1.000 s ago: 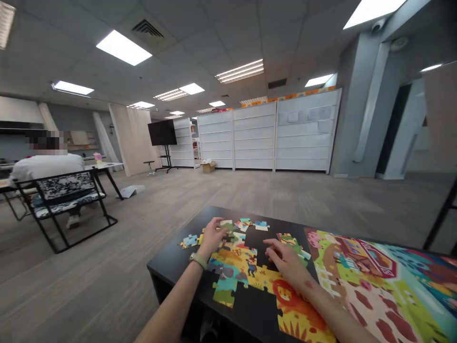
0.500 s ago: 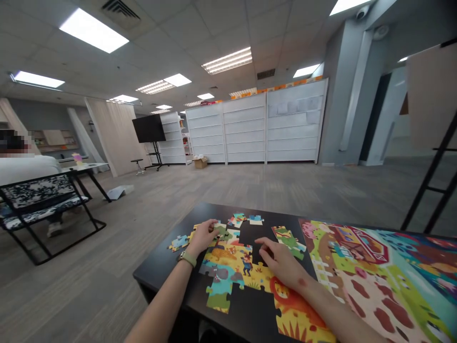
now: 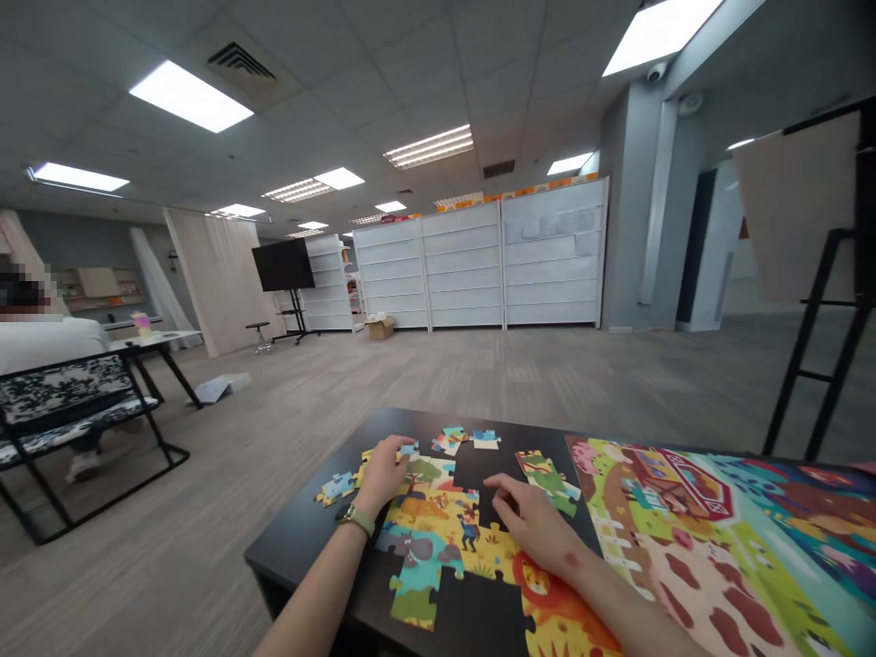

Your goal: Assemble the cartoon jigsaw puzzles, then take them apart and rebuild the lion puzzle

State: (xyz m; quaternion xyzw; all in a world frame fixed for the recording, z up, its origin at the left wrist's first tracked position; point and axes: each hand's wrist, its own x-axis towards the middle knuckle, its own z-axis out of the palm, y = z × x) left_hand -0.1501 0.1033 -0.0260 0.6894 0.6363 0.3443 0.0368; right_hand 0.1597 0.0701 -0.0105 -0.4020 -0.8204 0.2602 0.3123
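A partly joined jigsaw puzzle [image 3: 428,506] lies on the dark table, with a leopard, a hippo, a small figure and a lion on it. My left hand [image 3: 384,474], with a green-banded watch at the wrist, is at its upper left edge. The fingers bend down over a blue puzzle piece [image 3: 410,449] and appear closed on it; the thumb is partly hidden. My right hand [image 3: 530,516] hovers above the puzzle's right side, fingers loosely bent and apart, holding nothing. Beneath the right forearm lies the lion section [image 3: 547,593].
Loose pieces [image 3: 335,488] lie left of my left hand; others [image 3: 450,440] lie near the far edge. A joined green strip [image 3: 547,479] is right of centre. A large farm picture [image 3: 684,538] covers the table's right side. A person [image 3: 55,342] sits at far left.
My left hand has drawn slightly left, off the green tree piece, which now shows uncovered in the puzzle. My right hand stays nearly in place. The camera view has tilted up a little.
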